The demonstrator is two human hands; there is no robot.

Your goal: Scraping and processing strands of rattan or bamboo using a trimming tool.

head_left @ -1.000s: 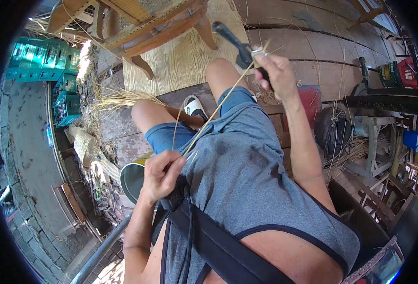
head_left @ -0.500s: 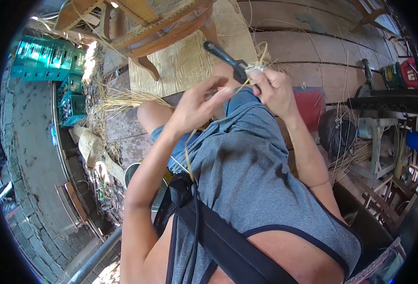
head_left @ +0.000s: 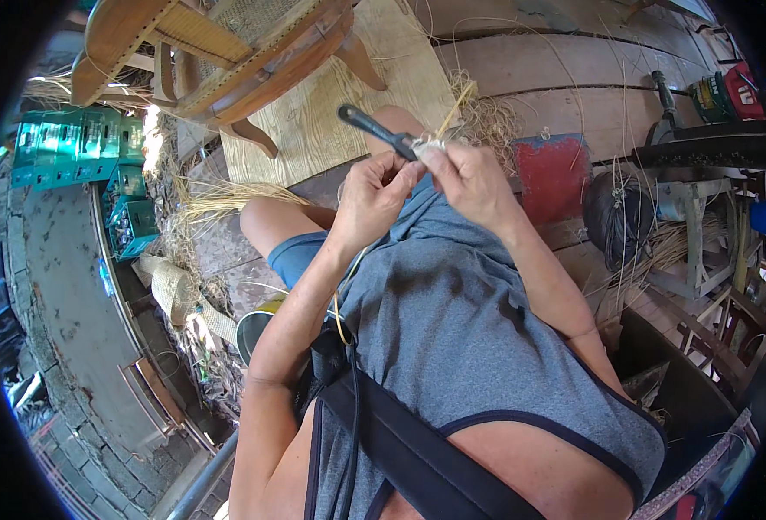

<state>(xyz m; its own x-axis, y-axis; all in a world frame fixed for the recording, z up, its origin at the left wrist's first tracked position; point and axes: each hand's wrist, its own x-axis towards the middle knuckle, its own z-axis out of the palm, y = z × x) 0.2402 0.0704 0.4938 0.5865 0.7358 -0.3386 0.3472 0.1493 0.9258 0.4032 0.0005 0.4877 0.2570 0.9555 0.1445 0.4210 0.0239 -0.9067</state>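
Above planks (head_left: 565, 65), left hand (head_left: 372, 198) pinches, seemingly, 1 strip (head_left: 455, 111); right hand (head_left: 472, 180) grips black-handled tool (head_left: 381, 132).

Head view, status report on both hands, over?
Right hand grips black-handled tool, pale strand jutting beyond. Left hand alongside, hold unclear. Nothing visibly blocking; chair stands apart from hands.

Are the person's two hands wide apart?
No: the left hand is close beside the right hand, both near the black-handled tool.

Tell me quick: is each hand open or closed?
Left hand: closed in a pinch; whether on anything can't be told.
Right hand: closed, holding a dark-handled tool.
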